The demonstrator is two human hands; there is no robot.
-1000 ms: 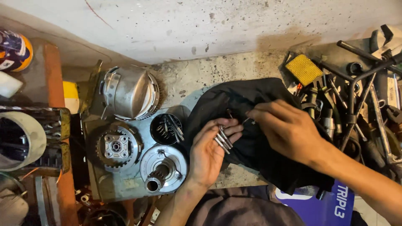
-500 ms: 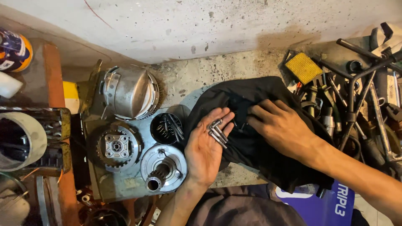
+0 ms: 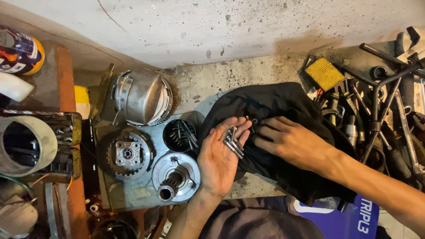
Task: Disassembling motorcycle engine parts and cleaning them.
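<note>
- The left hand [image 3: 219, 161] lay palm up with its fingers loosely spread, cupping a small bundle of metal bolts [image 3: 233, 141] across the base of the fingers; nothing clamped them, they simply rested there.
- The right hand [image 3: 294, 144] lay palm down on the black cloth [image 3: 283, 104], its fingertips [image 3: 261, 128] pressed to the fabric just beside the bolts, apparently feeling for a small dark part; whether it pinched anything could not be told.
- The cloth was spread over the grimy bench [image 3: 208, 84], between the round tin of small parts [image 3: 179, 135] and the heap of tools [image 3: 380, 106].
- To do this well, the person would likely need to keep the left palm level and slightly cupped, since the bolts could roll off toward the clutch hub [image 3: 175, 177].
- Picking loose pieces one at a time off the dark fabric seemed wise, as they were hard to see against it.
</note>
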